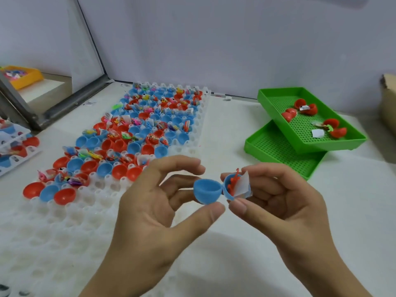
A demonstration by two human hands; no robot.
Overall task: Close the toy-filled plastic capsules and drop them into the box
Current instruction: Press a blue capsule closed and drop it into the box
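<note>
above the table's near edge the left hand [150, 209] pinches the empty blue half [206, 190] and the right hand [285, 202] pinches the hinged toy-filled half [236, 186]; best tuck the paper [242, 185] in before snapping shut.

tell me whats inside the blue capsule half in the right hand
The filled half in the right hand holds an orange toy and a white paper slip. The slip covers the rest inside.
</note>
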